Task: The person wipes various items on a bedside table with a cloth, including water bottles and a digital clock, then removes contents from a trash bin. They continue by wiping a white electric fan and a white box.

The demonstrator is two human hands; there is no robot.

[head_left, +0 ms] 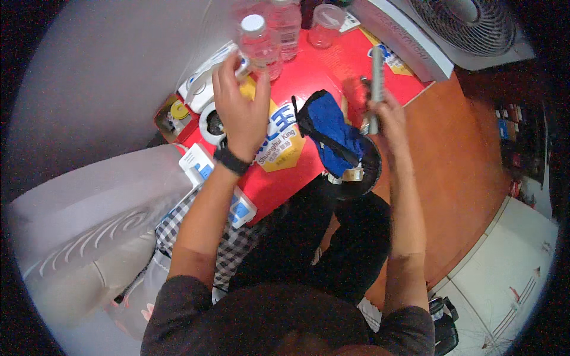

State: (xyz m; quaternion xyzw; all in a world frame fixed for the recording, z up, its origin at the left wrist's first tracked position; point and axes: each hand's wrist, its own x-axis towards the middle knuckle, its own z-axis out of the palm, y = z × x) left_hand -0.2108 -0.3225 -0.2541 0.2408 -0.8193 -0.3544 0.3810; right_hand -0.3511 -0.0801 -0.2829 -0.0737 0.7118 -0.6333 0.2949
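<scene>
My left hand point(242, 107), with a black band on the wrist, hovers over the left part of a red printed surface point(285, 187), fingers apart and nothing in it. It is just in front of a clear bottle with a white lid point(258, 44). My right hand point(389, 115) grips a slim, pale grey-green object point(377, 73), blurred, held roughly upright; its kind I cannot tell. Between the hands a blue and black cloth item point(331, 133) lies across the red surface's edge and a round black bin or bowl point(374, 173), which has small pale pieces in it.
More clear bottles point(287, 31) and a clear plastic jar point(326, 26) stand at the back. A long white box point(409, 35) and a fan point(465, 22) are at the back right. A white ring-shaped object point(208, 122) and a red box point(171, 120) lie left.
</scene>
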